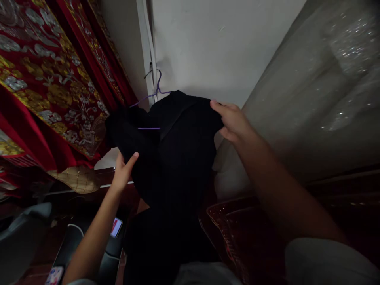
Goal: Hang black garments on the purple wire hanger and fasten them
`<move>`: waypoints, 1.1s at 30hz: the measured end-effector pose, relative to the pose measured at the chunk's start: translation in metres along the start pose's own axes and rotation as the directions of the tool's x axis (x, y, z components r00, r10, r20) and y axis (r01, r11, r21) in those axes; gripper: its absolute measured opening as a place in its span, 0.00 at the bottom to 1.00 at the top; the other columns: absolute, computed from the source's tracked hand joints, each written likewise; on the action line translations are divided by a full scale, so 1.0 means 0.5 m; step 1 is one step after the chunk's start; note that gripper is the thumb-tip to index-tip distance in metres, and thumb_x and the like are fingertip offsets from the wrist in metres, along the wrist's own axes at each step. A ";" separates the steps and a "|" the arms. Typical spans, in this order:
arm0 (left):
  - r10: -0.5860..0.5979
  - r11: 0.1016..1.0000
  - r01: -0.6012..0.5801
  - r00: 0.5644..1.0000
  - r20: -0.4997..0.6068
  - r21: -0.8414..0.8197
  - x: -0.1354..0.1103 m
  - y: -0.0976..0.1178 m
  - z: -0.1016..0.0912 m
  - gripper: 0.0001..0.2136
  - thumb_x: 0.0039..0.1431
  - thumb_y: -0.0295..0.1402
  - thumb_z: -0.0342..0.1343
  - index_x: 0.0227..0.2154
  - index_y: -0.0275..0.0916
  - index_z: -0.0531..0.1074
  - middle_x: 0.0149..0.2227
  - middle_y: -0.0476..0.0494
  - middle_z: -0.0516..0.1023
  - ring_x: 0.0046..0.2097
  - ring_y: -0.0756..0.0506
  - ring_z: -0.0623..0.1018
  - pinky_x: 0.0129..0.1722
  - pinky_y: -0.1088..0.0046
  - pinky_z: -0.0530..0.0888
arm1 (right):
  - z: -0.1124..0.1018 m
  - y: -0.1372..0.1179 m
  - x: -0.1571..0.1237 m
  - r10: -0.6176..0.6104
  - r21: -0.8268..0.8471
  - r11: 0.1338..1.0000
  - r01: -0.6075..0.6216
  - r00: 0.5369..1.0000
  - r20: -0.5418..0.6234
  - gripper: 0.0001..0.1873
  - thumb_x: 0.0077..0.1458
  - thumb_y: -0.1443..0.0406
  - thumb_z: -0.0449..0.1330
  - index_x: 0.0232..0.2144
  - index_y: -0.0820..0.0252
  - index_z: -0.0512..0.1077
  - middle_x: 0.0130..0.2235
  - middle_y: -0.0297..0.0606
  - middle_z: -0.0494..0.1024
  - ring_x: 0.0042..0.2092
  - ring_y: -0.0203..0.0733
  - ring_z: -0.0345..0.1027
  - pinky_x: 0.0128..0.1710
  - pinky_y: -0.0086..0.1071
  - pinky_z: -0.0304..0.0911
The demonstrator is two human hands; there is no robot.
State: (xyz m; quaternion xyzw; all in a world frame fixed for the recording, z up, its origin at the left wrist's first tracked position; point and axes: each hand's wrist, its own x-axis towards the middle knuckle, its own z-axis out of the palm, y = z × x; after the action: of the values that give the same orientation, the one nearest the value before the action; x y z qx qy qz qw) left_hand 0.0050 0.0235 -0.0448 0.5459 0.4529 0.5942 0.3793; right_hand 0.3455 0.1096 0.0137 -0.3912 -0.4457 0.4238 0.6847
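Against the pale wall point(225, 51), hanging at image centre, black garment point(184, 158) on a thin purple hanger point(158, 82). Fabric matte, soft-looking, no sheen; a folded flap or lapel edge runs diagonally down from the neck. Neck opening gapes, hanger's lower bar showing through it. Outline rounded at the right-hand shoulder, bunched and slightly blurred at the other. Too dark to tell where its lower end stops and the black area below begins. Hanger hook curved, at a narrow white strip point(147, 27) on the wall.

Left hand point(123, 168): thumb on the front of the cloth, fingers behind, pinching the garment's side. Right hand point(233, 120): pinching the shoulder edge, thumb and fingers closed on the fabric.

Image left: red cloth point(59, 89), dense gold and silver embroidery, flowers and scrolls, glossy thread. Below it, gold netted fabric point(77, 179). Image right: sheer whitish fabric point(320, 103) with glittering specks. Low right: dark red glossy furniture point(221, 223), carved-looking edge. Lower left: black padded seat point(80, 233), smooth, rounded; phone point(116, 227) on it, screen lit, text too small to read. Patterned phone-like item point(55, 275) at the bottom edge.
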 end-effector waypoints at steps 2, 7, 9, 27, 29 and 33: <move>-0.015 1.000 0.013 0.997 -0.073 -0.019 -0.009 -0.013 0.007 0.27 0.57 0.46 0.69 0.57 0.40 0.73 0.57 0.37 0.79 0.60 0.35 0.77 0.62 0.57 0.73 | 0.004 0.002 -0.015 0.021 0.076 0.997 -0.018 0.999 -0.044 0.12 0.58 0.59 0.70 0.30 0.61 0.75 0.32 0.40 0.81 0.46 0.48 0.80 0.52 0.44 0.75; -0.060 0.998 0.054 0.987 -0.152 -0.042 -0.018 -0.019 0.011 0.29 0.55 0.43 0.70 0.58 0.40 0.73 0.57 0.37 0.79 0.59 0.36 0.78 0.61 0.58 0.74 | 0.001 -0.007 -0.024 -0.119 0.109 0.984 0.144 0.971 -0.208 0.11 0.61 0.62 0.67 0.28 0.61 0.73 0.30 0.39 0.79 0.48 0.47 0.79 0.52 0.41 0.74; -0.059 0.997 0.051 0.985 -0.161 -0.055 -0.016 -0.009 0.014 0.30 0.54 0.42 0.70 0.58 0.39 0.72 0.57 0.36 0.78 0.59 0.36 0.78 0.62 0.58 0.73 | 0.012 -0.019 -0.014 -0.135 0.084 0.985 0.153 0.972 -0.191 0.12 0.64 0.64 0.63 0.28 0.60 0.72 0.32 0.41 0.80 0.48 0.45 0.79 0.52 0.40 0.73; -0.328 0.939 0.305 0.934 -0.140 -0.161 -0.133 -0.041 0.049 0.26 0.49 0.38 0.74 0.51 0.38 0.77 0.51 0.39 0.83 0.53 0.38 0.82 0.55 0.63 0.77 | -0.111 0.128 -0.076 -0.320 -0.389 0.904 0.176 0.883 -0.344 0.15 0.56 0.52 0.65 0.39 0.55 0.75 0.48 0.43 0.79 0.52 0.47 0.73 0.54 0.44 0.68; -0.380 0.917 0.346 0.910 -0.165 -0.200 -0.141 -0.043 0.053 0.24 0.47 0.40 0.75 0.46 0.36 0.78 0.47 0.38 0.84 0.48 0.38 0.84 0.50 0.65 0.79 | -0.073 0.134 -0.113 -0.439 -0.479 0.844 0.242 0.824 -0.357 0.17 0.56 0.53 0.64 0.43 0.56 0.74 0.51 0.43 0.77 0.51 0.44 0.72 0.53 0.40 0.66; -0.430 0.894 0.375 0.873 -0.232 -0.244 -0.170 -0.050 0.054 0.24 0.45 0.43 0.75 0.42 0.34 0.79 0.42 0.38 0.85 0.43 0.39 0.85 0.43 0.68 0.80 | 0.080 0.175 -0.199 -0.012 -0.419 0.907 0.032 0.999 0.050 0.30 0.64 0.42 0.53 0.22 0.57 0.70 0.25 0.36 0.73 0.29 0.38 0.67 0.34 0.32 0.62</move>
State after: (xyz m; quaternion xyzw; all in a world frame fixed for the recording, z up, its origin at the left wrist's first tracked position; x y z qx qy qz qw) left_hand 0.0407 -0.0458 -0.0946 0.3105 0.5469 0.6135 0.4776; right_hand 0.2635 0.0528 -0.0824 -0.5142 -0.5464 0.3196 0.5788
